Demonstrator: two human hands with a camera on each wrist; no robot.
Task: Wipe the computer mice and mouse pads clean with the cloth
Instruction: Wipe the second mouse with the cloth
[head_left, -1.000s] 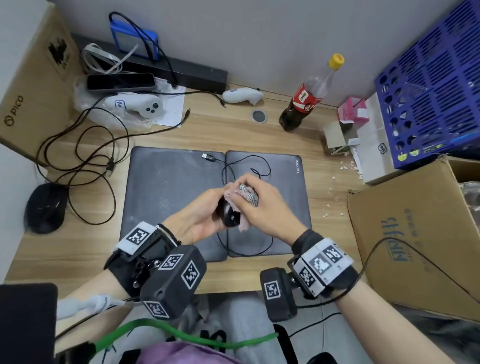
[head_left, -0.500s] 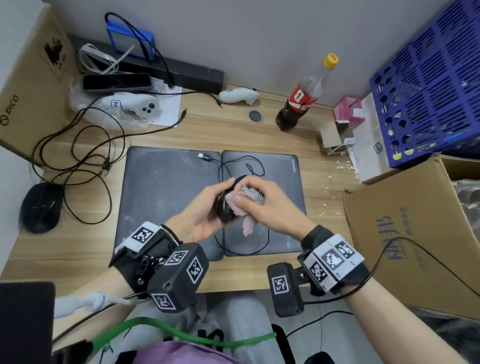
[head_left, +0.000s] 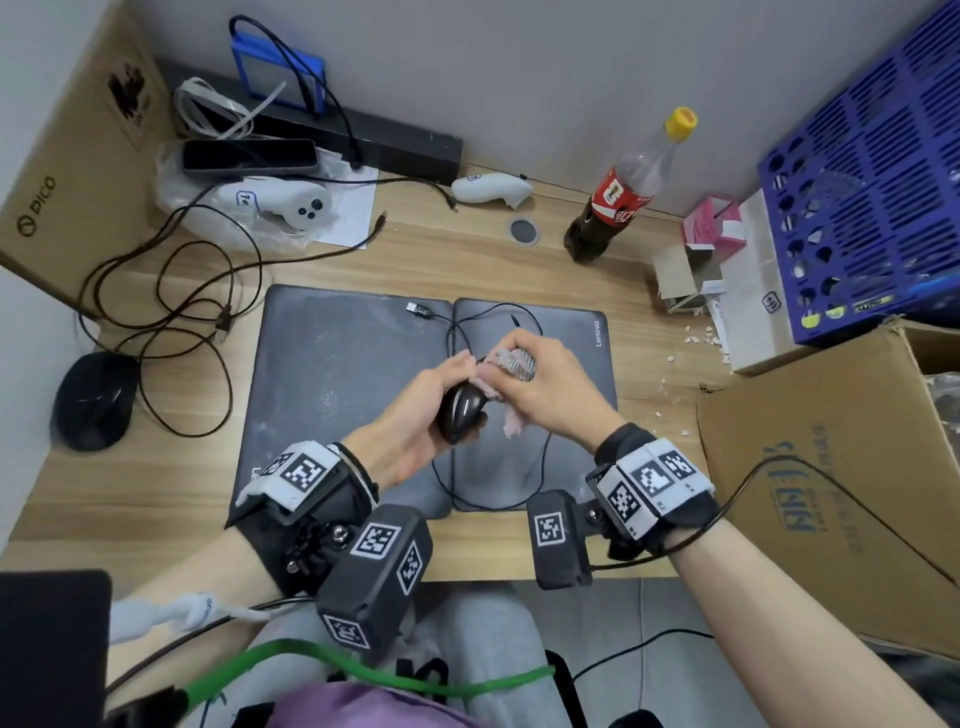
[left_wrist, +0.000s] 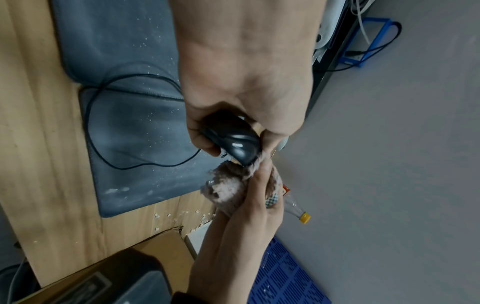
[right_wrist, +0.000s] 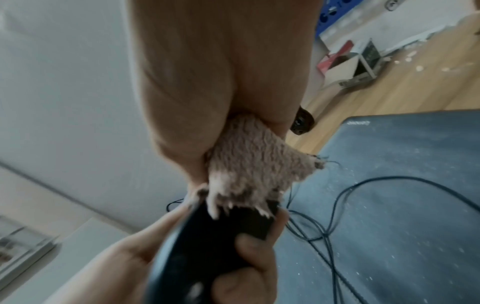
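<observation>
Black spare mouse (head_left: 94, 399) far left of the fingers, on the bench (head_left: 156, 467). Left hand (head_left: 410, 421) curled around wired mouse (head_left: 462, 410), up above two gray pads (head_left: 332, 374). Right hand (head_left: 545, 389) bunched tight on fluffy pink cloth (head_left: 511, 364), pressed against mouse's front.

Even, soft indoor light; wide-angle bending at edges; right wrist view blurred, soft

The wooden desk (head_left: 467, 265) carries two grey mouse pads (head_left: 332, 374), a black mouse (head_left: 93, 400), tangled cables (head_left: 176, 291), a cola bottle (head_left: 623, 197).
</observation>
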